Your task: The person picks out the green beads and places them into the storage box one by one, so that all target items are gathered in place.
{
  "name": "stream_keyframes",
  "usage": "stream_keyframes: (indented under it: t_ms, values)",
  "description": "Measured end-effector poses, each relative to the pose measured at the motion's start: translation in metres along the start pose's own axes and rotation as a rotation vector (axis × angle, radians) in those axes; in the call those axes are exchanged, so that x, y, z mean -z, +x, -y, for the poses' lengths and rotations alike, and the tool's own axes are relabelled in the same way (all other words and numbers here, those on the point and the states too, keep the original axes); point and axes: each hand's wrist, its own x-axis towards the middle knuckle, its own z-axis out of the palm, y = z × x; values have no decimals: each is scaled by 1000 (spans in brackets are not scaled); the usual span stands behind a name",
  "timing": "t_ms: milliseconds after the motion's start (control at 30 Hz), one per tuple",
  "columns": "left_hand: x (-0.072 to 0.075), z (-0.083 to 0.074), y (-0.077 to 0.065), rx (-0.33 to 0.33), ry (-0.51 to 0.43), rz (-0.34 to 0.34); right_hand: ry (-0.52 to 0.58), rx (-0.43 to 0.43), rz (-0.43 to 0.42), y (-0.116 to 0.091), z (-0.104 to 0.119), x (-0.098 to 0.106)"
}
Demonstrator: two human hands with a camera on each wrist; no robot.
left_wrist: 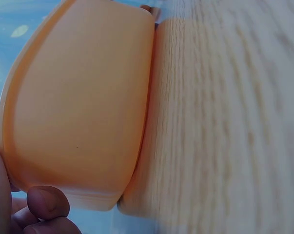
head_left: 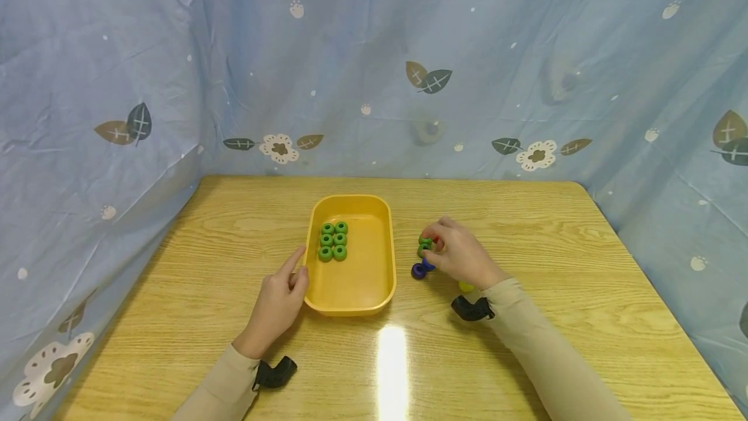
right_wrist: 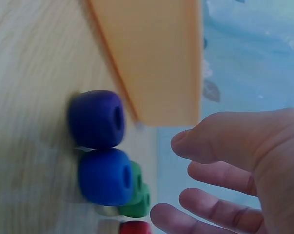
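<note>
On the table stands a yellow tray (head_left: 351,310) with several green beads (head_left: 326,240) along its left side. My left hand (head_left: 279,301) touches the tray's left rim with forefinger and thumb; its other fingers are curled near the outer wall (left_wrist: 83,97). My right hand (head_left: 461,255) hovers just over a small group of beads right of the tray. In the right wrist view its thumb and fingers stand apart with nothing between them. A dark purple bead (right_wrist: 96,119) touches a blue bead (right_wrist: 103,176). Green beads (right_wrist: 137,202) and a red bead (right_wrist: 135,227) lie behind, partly hidden.
A yellow bead (head_left: 465,286) shows partly beneath the right wrist. Black wrist mounts (head_left: 472,308) sit on both sleeves. A blue leaf-patterned curtain (head_left: 362,70) hangs behind and beside the wooden table (head_left: 251,213).
</note>
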Motion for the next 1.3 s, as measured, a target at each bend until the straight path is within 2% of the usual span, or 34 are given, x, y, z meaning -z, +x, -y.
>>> stream_keyframes:
  t_ms: [400,667,1033,1300]
  values:
    - [-1,1,0,9,-20,7,-58,-37,-22,0,-4,-16]
    - [-1,2,0,11,-20,13,-102,0,-5,-1,-6,-21]
    - [-1,2,-1,5,-16,7,-90,17,13,-2,-8,-26]
    - [0,1,0,26,-19,17,-92,22,8,-2,-7,-27]
